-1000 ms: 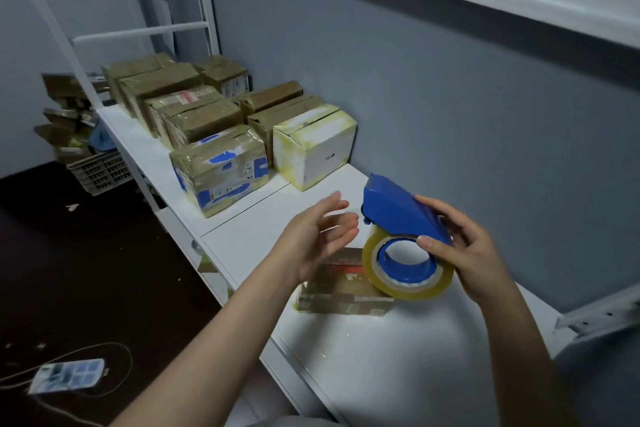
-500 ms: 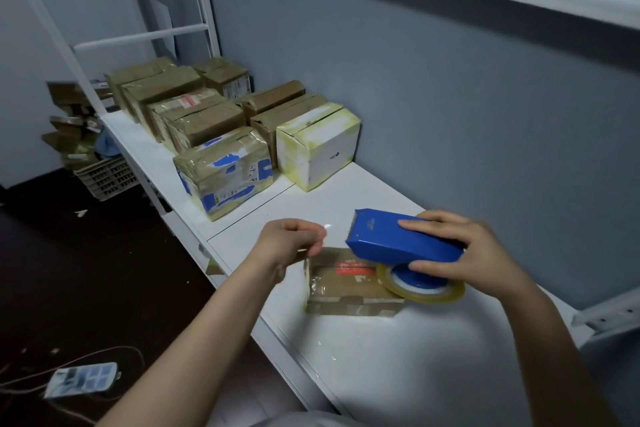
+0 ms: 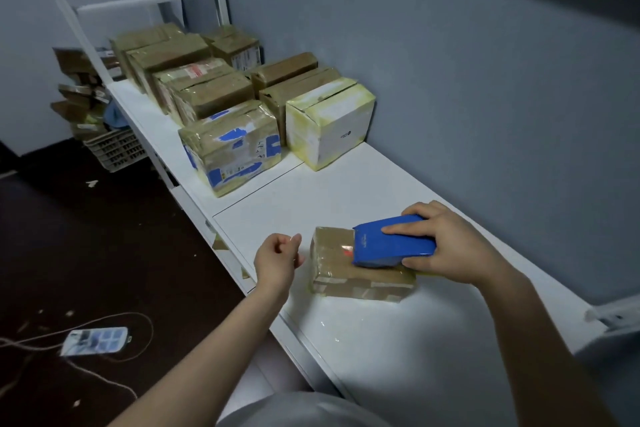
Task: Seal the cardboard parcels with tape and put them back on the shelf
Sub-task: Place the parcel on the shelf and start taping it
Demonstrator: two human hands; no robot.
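Note:
A small flat cardboard parcel (image 3: 346,274) lies on the white shelf (image 3: 398,340) in front of me. On its top rests a blue tape dispenser (image 3: 391,243), which my right hand (image 3: 450,246) grips from the right side. My left hand (image 3: 277,256) hovers just left of the parcel with fingers curled, pinching what looks like the clear tape's end, hard to see. The tape roll is mostly hidden under the dispenser and my right hand.
Several taped cardboard parcels (image 3: 228,146) and a white-yellow box (image 3: 329,121) stand at the far end of the shelf. A grey wall runs behind. Below left, on the dark floor, lie a phone with cable (image 3: 93,340) and a plastic crate (image 3: 114,149).
My right hand brought the dispenser down from the air and laid it flat on the parcel's top. My left hand went from open to curled beside the parcel.

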